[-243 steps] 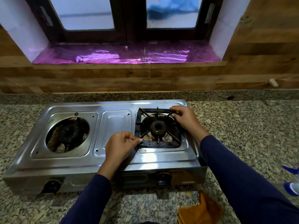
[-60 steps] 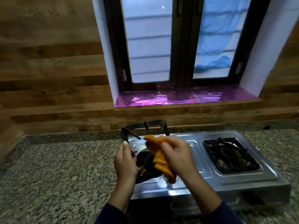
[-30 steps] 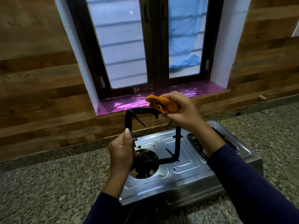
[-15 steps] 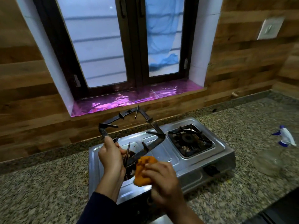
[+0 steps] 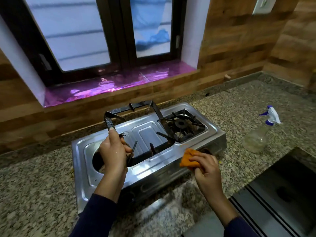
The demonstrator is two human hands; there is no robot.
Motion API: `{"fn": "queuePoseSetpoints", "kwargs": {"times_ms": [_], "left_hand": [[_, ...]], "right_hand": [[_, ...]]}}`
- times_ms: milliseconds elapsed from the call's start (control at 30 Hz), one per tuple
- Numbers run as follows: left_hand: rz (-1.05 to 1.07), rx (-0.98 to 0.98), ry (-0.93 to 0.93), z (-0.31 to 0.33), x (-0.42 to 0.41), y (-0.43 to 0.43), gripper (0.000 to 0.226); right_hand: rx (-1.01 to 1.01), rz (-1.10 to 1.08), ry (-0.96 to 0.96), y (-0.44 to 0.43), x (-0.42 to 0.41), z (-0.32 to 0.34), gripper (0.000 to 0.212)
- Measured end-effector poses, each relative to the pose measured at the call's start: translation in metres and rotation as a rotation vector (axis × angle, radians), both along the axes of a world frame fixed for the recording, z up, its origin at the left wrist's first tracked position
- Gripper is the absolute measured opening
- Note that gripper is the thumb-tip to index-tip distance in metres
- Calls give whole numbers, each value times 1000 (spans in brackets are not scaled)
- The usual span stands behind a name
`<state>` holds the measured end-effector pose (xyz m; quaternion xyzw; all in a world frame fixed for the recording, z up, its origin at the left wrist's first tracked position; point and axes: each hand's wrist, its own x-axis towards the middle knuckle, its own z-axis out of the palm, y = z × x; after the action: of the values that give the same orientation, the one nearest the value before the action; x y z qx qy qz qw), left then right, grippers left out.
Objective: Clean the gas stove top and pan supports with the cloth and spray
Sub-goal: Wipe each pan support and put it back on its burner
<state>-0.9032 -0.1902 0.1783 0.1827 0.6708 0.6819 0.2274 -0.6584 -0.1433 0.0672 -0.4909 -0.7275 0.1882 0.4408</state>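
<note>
A steel two-burner gas stove [image 5: 153,166] sits on the granite counter. My left hand [image 5: 113,152] grips a black square pan support [image 5: 136,108] by one side and holds it tilted above the stove's left burner opening [image 5: 97,160]. My right hand [image 5: 204,165] is closed around a folded orange cloth [image 5: 188,159], held off the support at the stove's front right edge. A second pan support [image 5: 183,124] rests in place on the right burner. A clear spray bottle [image 5: 261,132] with a blue and white trigger stands on the counter to the right.
The granite counter [image 5: 42,190] spreads around the stove. A dark sink or appliance top [image 5: 282,195] lies at the lower right. Behind the stove are a wood-panelled wall, a purple foil-lined window sill [image 5: 111,86] and a wall switch [image 5: 262,4] at the top right.
My right hand with the cloth has come off the lifted pan support and moved right to the stove's front edge. My left hand still holds the support, now flatter. The view has swung right.
</note>
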Motion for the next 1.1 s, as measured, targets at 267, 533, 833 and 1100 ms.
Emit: {"fn": "queuePoseSetpoints", "kwargs": {"times_ms": [267, 533, 833, 1100], "left_hand": [[-94, -104, -93, -36, 22, 2, 46], [-73, -113, -179, -44, 35, -18, 43], [58, -44, -188, -59, 0, -63, 21], [202, -403, 486, -69, -61, -125, 6]], "right_hand": [[-651, -72, -329, -6, 39, -86, 26], [-768, 284, 731, -10, -31, 12, 37], [-607, 473, 723, -1, -81, 39, 36], [-658, 738, 537, 40, -145, 49, 16]]}}
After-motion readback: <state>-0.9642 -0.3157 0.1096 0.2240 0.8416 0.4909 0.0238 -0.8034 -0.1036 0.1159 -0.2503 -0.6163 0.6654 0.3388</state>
